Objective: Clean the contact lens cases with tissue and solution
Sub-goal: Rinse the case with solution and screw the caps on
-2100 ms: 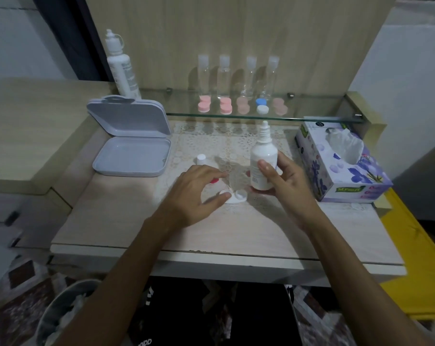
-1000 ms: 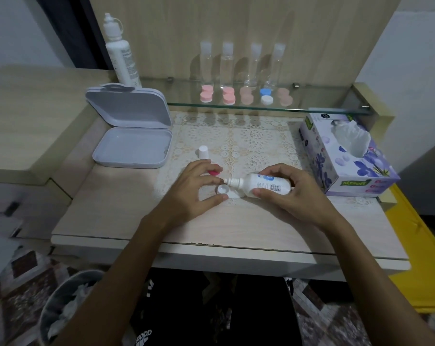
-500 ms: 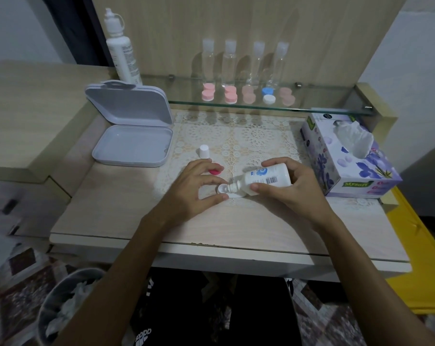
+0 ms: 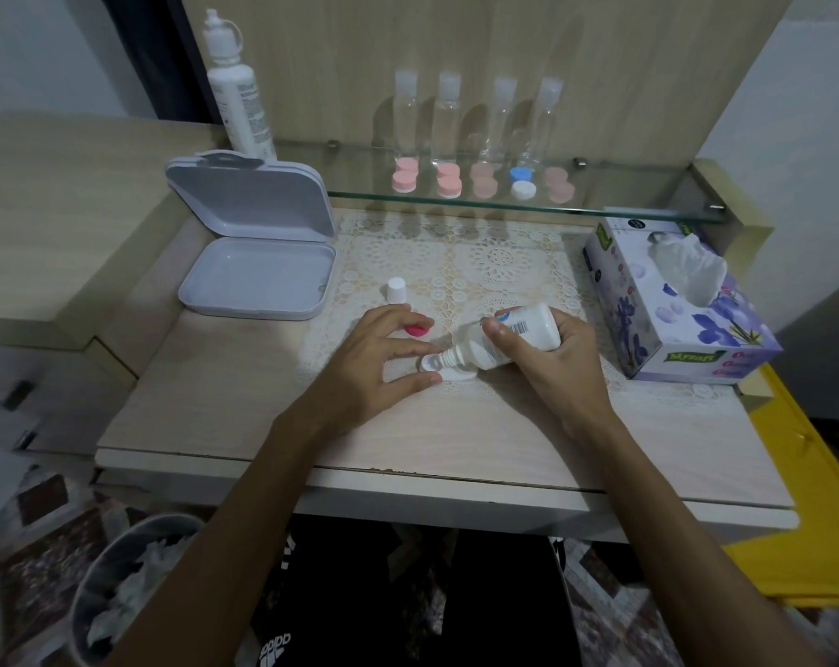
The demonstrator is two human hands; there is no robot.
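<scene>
A white contact lens case (image 4: pixel 448 370) lies open on the lace mat near the table's middle. My left hand (image 4: pixel 376 365) pinches its left well between thumb and forefinger. My right hand (image 4: pixel 549 363) grips a small white solution bottle (image 4: pixel 509 337), tipped nozzle-down over that well. A pink lid (image 4: pixel 417 328) lies just behind my left fingers, and the bottle's white cap (image 4: pixel 396 289) stands further back. A tissue box (image 4: pixel 672 300) with a tissue sticking up sits at the right.
An open grey plastic box (image 4: pixel 258 276) sits at the back left. The glass shelf (image 4: pixel 600 204) carries several lens cases, pink and one blue-white (image 4: pixel 522 181), several clear bottles and a tall white bottle (image 4: pixel 237 93). A bin (image 4: pixel 119 594) with crumpled tissue stands below left.
My right hand tipped the solution bottle from upright to nozzle-down over the case, steeper now than half a second ago. My left hand stayed on the case.
</scene>
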